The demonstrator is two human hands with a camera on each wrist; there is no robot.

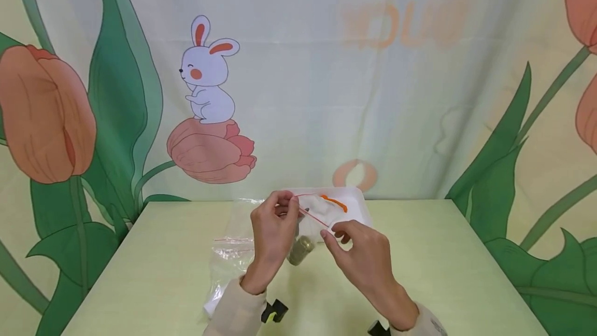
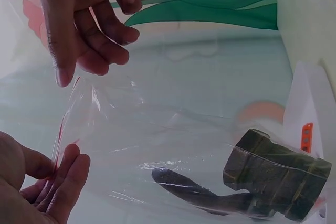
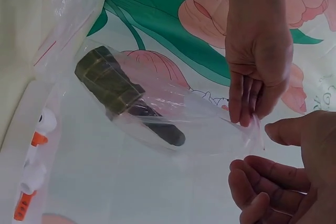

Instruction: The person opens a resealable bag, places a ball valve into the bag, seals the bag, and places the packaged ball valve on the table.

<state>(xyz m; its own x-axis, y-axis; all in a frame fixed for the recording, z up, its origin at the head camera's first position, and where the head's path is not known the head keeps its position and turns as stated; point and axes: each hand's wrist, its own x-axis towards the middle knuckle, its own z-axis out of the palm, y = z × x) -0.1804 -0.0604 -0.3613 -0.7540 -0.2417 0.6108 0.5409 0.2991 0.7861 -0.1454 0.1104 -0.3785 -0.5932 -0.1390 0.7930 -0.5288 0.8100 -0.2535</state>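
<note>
My left hand [image 1: 277, 227] pinches the mouth edge of a clear zip bag [image 2: 157, 124] with a red seal line. The bag's mouth gapes beside my right hand [image 1: 361, 248]. That hand's thumb and loosely bent fingers are close to the red edge without gripping it, as the right wrist view shows. Inside the bag lies a dark green, hammer-shaped piece [image 2: 278, 174] with a blocky head and a darker, curved handle. The bag hangs from my left hand, its filled end lowest.
Behind the hands stands a white tray [image 1: 365, 211] with white pieces and an orange strip [image 1: 335, 203]. The right wrist view shows a white piece with a dark eye [image 3: 47, 120]. Another clear bag [image 1: 230, 255] lies left on the pale green table [image 1: 448, 274]. A printed curtain [image 1: 298, 92] hangs behind.
</note>
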